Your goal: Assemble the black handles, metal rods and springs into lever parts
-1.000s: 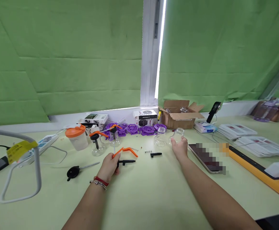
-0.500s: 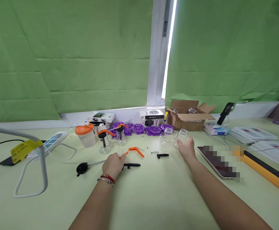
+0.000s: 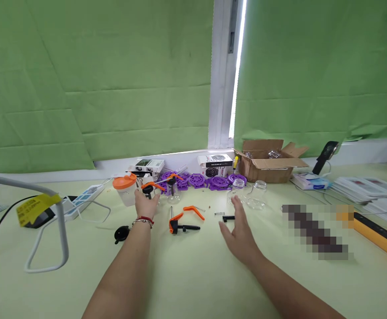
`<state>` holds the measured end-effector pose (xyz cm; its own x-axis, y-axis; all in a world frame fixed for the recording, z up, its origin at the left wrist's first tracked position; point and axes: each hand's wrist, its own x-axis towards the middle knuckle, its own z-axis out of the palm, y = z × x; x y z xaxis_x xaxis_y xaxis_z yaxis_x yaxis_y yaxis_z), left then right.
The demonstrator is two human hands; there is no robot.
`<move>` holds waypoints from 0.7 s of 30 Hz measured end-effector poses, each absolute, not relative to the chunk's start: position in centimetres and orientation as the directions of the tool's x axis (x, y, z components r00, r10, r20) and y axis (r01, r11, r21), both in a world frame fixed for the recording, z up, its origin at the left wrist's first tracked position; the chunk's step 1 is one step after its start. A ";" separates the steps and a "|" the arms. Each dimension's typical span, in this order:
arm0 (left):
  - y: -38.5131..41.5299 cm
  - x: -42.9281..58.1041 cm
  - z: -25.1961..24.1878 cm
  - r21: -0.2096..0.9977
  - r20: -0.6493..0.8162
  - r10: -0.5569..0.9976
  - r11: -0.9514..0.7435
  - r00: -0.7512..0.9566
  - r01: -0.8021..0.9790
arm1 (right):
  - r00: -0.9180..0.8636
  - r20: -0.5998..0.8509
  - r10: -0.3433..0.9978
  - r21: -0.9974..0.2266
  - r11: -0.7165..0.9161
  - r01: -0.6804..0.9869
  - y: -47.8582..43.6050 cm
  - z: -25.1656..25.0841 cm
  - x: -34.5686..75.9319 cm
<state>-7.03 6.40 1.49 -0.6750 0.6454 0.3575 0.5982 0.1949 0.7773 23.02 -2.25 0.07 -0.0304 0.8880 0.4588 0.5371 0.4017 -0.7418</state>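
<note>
My left hand (image 3: 146, 207) is curled around a small clear glass bottle with a black pump top (image 3: 148, 190) and an orange lever; the hand hides most of the glass. My right hand (image 3: 241, 232) is open above the table, thumb and fingers apart, close to a small black plastic stem (image 3: 228, 218) and a metal spring (image 3: 219, 214). Between the hands lie an orange lever piece (image 3: 194, 211) and a black rod with an orange clip (image 3: 183, 227). Two clear glass bottles, one of them (image 3: 256, 195) upright, stand beyond my right hand. A black round lid (image 3: 122, 234) lies beside my left forearm.
A similar glass bottle (image 3: 173, 192) stands right of my left hand. Behind are an orange-lidded cup (image 3: 125, 190), purple plastic discs (image 3: 219, 183), small boxes (image 3: 215, 166) and an open carton (image 3: 268, 173). A power strip (image 3: 85, 201) and grey bent tube (image 3: 63, 239) sit left.
My left hand has moved from the orange and black parts up to the pump bottle. My right hand has left the glass bottle at right and come back leftward, open.
</note>
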 end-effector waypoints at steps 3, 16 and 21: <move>6.8 -7.5 1.6 0.796 0.362 0.653 0.154 -0.665 0.586 | -0.167 0.442 0.881 -0.715 0.459 0.527 -3.0 -0.3 22.6; -3.0 0.2 5.1 0.948 0.268 0.886 -0.313 -0.378 -0.063 | -0.491 0.039 0.870 -0.967 -0.091 -0.238 -3.5 1.0 21.4; -5.8 4.5 3.1 0.959 0.273 0.961 -0.276 -0.052 -0.067 | -0.599 -0.174 0.781 -0.814 -0.457 -0.359 -3.3 0.9 22.3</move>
<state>4.45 -5.81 3.12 -0.0520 0.9605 0.2734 -0.0670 -0.2765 0.9587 22.30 -3.27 0.94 -0.5994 0.7813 -0.1741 -0.3592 -0.4569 -0.8138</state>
